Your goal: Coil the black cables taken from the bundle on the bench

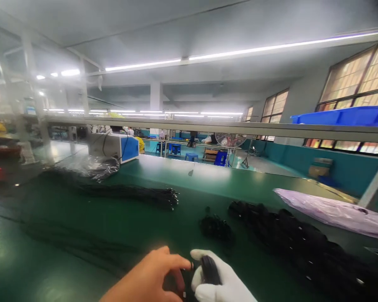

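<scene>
My right hand (222,279), in a white glove, is closed around a coil of black cable (211,270) near the bottom of the view. Beside it on the left, my bare left hand (156,274) has its index finger bent toward the coil, its tip at a thin black part of the cable. The lower fingers and the underside of the coil are partly cut off. Past the hands on the green table (138,230) lies a small heap of coiled black cable (216,228). To its right stretches a long pile of black cable coils (290,239).
A bundle of straight black cables (138,195) lies at left centre, with a clear plastic bag (94,167) behind it. A white and blue machine (129,147) stands farther back. A pinkish plastic bag (330,212) lies at right. A shelf rail (208,126) crosses above, carrying a blue tray (343,116).
</scene>
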Available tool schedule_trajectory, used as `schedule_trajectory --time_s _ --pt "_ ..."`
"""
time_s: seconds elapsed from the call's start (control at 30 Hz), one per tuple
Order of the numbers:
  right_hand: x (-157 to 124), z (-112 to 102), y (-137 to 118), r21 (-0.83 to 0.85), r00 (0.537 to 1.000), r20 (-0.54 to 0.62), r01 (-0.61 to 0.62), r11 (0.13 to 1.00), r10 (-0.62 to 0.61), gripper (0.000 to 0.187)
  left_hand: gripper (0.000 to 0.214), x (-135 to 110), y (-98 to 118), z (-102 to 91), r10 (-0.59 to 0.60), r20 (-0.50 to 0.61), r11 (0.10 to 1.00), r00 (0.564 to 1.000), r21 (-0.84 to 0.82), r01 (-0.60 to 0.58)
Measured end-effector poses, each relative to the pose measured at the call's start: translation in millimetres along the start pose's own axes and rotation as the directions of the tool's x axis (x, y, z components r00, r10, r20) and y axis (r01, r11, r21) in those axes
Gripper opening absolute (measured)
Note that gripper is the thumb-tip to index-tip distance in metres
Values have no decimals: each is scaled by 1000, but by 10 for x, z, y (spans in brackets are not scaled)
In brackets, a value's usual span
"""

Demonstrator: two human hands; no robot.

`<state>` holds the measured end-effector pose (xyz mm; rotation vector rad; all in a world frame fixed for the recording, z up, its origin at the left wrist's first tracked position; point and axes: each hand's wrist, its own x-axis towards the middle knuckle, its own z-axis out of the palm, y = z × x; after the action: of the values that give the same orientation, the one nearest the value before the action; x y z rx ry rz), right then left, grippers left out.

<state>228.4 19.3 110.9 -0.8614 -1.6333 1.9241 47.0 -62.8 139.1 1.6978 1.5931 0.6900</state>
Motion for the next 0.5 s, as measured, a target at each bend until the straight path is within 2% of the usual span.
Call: schedule_trajectory --time_s 0.07,0.13,0.2,0.3,0.37,0.43,0.5 --pt "45 17 90 -60 999 35 22 998 -20 57 66 13 19 10 -16 -3 999 1000 -41 16" --pt "112 44 208 -134 998 25 62 989 -59 60 73 36 39 66 -9 24 997 1000 -70 10" --pt "163 78 308 -200 995 -34 86 976 -95 61 68 58 92 146 -20 44 999 999 -24 21" --pt "158 121 362 -275 990 -99 67 959 -98 59 54 107 190 235 -87 22 982 996 173 81" --pt "111 140 329 -343 988 -124 40 939 -87 70 50 157 188 233 -129 13 954 992 275 120" --pt "55 154 257 -438 989 -117 32 899 -92 79 42 213 95 190 -147 92 959 985 256 119" --pt "2 164 164 -520 988 -102 46 853 -115 65 28 256 -53 149 -123 206 989 971 101 104"
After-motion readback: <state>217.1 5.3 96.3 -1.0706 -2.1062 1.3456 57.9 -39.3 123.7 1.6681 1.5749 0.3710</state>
